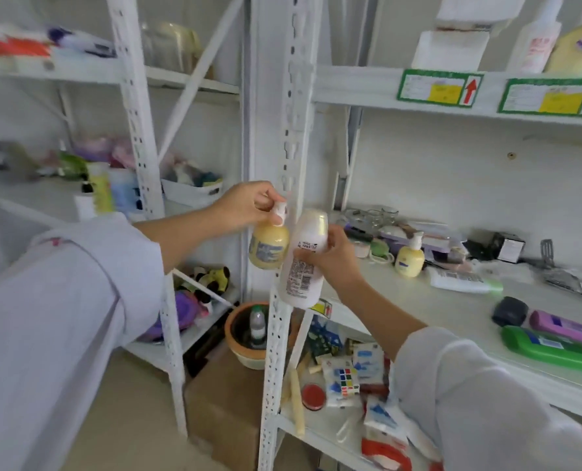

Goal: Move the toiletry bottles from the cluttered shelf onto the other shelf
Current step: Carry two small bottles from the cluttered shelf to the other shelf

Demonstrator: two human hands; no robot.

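My left hand (248, 203) pinches the white pump of a small yellow pump bottle (269, 244), which hangs in the air in front of the white upright post. Beside it, my right hand (330, 258) grips a tall white bottle (304, 263) with a barcode label, tilted slightly. On the cluttered shelf (401, 300) to the right stand or lie another yellow pump bottle (410, 256), a white tube with a green cap (466, 280), a purple bottle (568, 329) and a green bottle (551, 348). The left shelf (44, 195) holds a yellow-green bottle (101, 190) and blue items.
A white perforated post (282, 317) stands between the two shelf units. A dark pouch (510, 311), jars and boxes crowd the right shelf. Below are a terracotta pot (245, 334) with a bottle in it, a cardboard box (225, 402) and packets. The upper right shelf carries more bottles.
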